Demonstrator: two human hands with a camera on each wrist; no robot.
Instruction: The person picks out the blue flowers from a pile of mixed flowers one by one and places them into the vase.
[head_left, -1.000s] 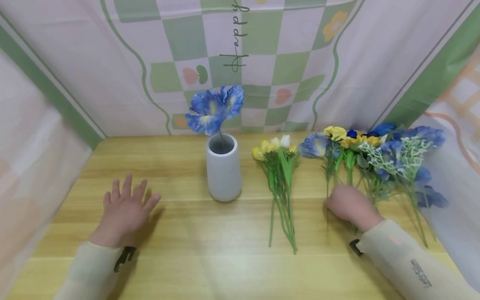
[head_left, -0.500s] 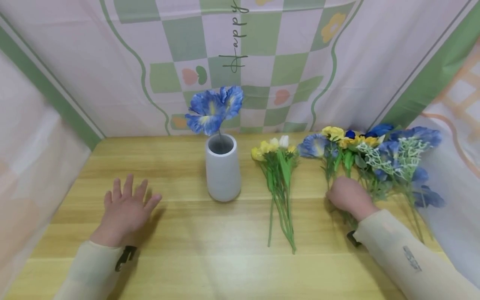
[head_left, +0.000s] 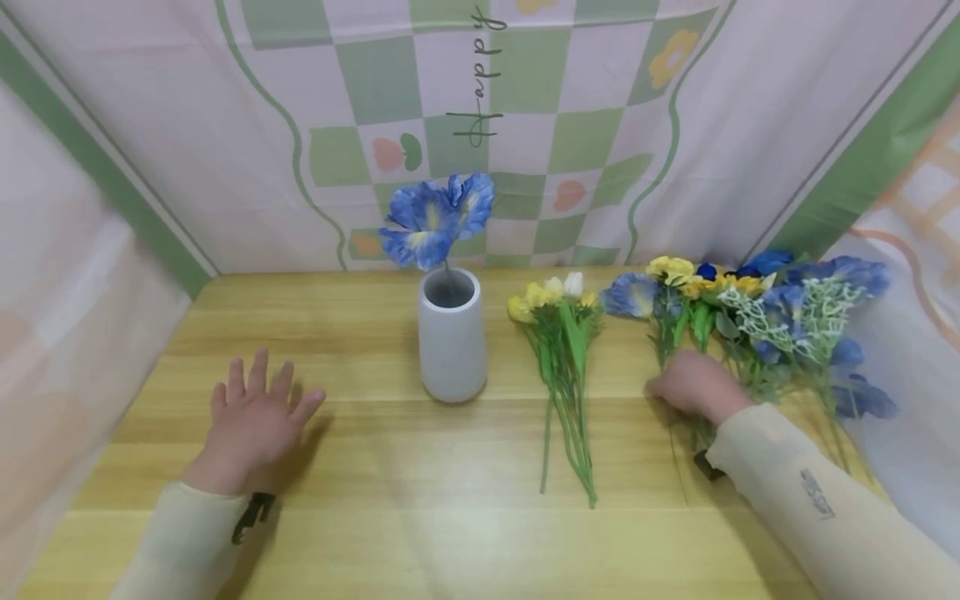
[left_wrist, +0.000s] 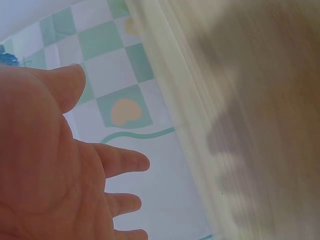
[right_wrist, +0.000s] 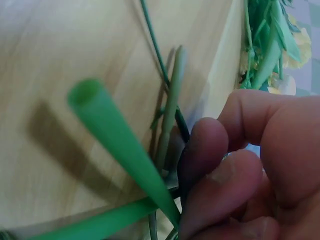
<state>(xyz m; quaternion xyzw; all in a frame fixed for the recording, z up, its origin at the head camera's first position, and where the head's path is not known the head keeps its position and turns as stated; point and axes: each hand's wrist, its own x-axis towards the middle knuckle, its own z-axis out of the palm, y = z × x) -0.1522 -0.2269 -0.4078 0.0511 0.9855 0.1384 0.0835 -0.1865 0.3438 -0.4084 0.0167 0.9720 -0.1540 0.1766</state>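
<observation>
My right hand [head_left: 693, 385] is at the flower bunch on the right, its fingers curled and pinching a thin flower stem [head_left: 679, 467], whose lower end slants out below the hand. In the right wrist view, thumb and fingertips [right_wrist: 240, 172] meet beside several stems, among them a thick green stem [right_wrist: 120, 145] with a hollow end. Spread wide, my left hand [head_left: 251, 425] hovers over the left of the table, palm down, holding nothing. Between the hands stands a whitish vase [head_left: 453, 354] with blue flowers [head_left: 435, 221] in it.
Yellow and white flowers [head_left: 562, 333] lie bundled right of the vase, stems toward me. Farther right is a mixed pile: a blue flower [head_left: 630, 296], yellow blooms [head_left: 671, 268] and pale green sprigs [head_left: 821, 312]. A printed cloth [head_left: 517, 83] hangs behind the wooden table [head_left: 360, 500].
The right hand has shifted only slightly among the stems. The thin stem below it now slants down to the right; a second ago it hung nearly straight. The left hand has stayed put.
</observation>
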